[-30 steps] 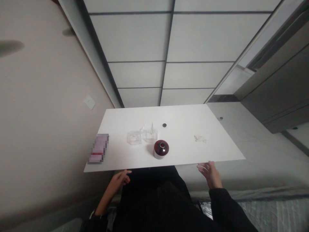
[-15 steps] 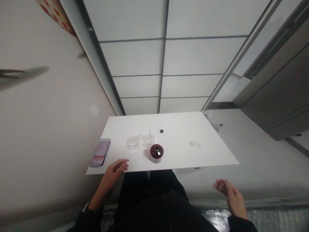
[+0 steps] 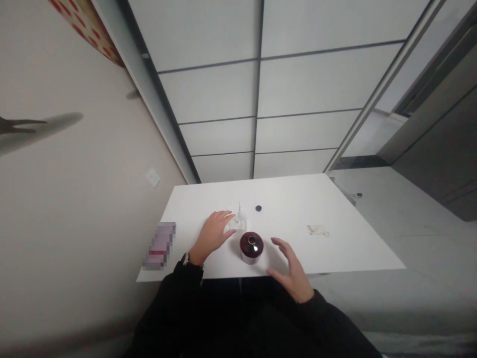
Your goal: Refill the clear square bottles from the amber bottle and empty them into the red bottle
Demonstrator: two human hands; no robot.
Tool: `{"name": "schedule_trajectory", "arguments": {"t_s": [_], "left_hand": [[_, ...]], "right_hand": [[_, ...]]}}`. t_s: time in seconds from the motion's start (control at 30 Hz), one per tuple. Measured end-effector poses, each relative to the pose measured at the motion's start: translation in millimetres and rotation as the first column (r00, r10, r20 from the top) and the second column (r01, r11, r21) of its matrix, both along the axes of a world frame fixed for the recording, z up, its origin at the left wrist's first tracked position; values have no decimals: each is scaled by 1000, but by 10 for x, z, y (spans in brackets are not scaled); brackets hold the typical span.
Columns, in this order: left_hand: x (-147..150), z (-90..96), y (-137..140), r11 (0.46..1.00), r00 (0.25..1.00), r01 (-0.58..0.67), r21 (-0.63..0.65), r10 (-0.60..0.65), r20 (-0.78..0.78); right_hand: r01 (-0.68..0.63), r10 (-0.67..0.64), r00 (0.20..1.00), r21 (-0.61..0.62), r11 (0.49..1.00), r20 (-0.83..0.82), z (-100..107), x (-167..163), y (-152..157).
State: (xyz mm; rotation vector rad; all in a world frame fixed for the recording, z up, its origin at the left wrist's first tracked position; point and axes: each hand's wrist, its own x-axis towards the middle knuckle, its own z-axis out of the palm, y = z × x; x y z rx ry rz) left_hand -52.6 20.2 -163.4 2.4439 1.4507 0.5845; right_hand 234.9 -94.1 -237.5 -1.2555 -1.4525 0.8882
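A round container (image 3: 251, 247) with a glossy dark red lid and a pale lower part stands upright near the front edge of the white table (image 3: 357, 248). To its left, my left hand (image 3: 216, 232) is open, thumb apart from the fingers, over the tabletop. Just beyond that hand sits a clear transparent piece (image 3: 238, 222), partly covered by my fingers; a second clear piece is hidden behind the hand. On the container's right side my right hand (image 3: 290, 268) is open, fingers curved toward it, with a gap between.
A small dark round disc (image 3: 258, 208) lies beyond the container. Crumpled pale material (image 3: 318, 230) rests on the right of the table. A blurred-out purple rectangular item (image 3: 160, 246) is at the left edge. A wall (image 3: 93, 209) runs along the left, white panelled doors (image 3: 219, 134) behind.
My left hand has moved forward and right over the table. My right hand has come in from the far right to beside the container. The view has shifted slightly.
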Motion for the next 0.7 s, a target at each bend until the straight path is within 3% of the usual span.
{"name": "schedule_trajectory", "arguments": {"t_s": [0.07, 0.13, 0.33, 0.53, 0.7], "left_hand": [[32, -118, 36, 1000, 999, 14, 16, -13, -45], [47, -220, 41, 999, 997, 17, 30, -15, -75], [40, -303, 7, 999, 994, -11, 52, 16, -107], [95, -237, 8, 997, 992, -52, 52, 58, -115], [408, -270, 45, 999, 987, -23, 49, 31, -159]], "right_hand": [[-108, 106, 994, 51, 993, 36, -132, -266, 77], [-121, 118, 992, 66, 990, 48, -235, -485, 104], [57, -59, 998, 56, 997, 32, -230, -809, 217], [66, -71, 996, 94, 993, 52, -202, -656, 259], [114, -129, 988, 164, 980, 87, -252, -314, 147]]}}
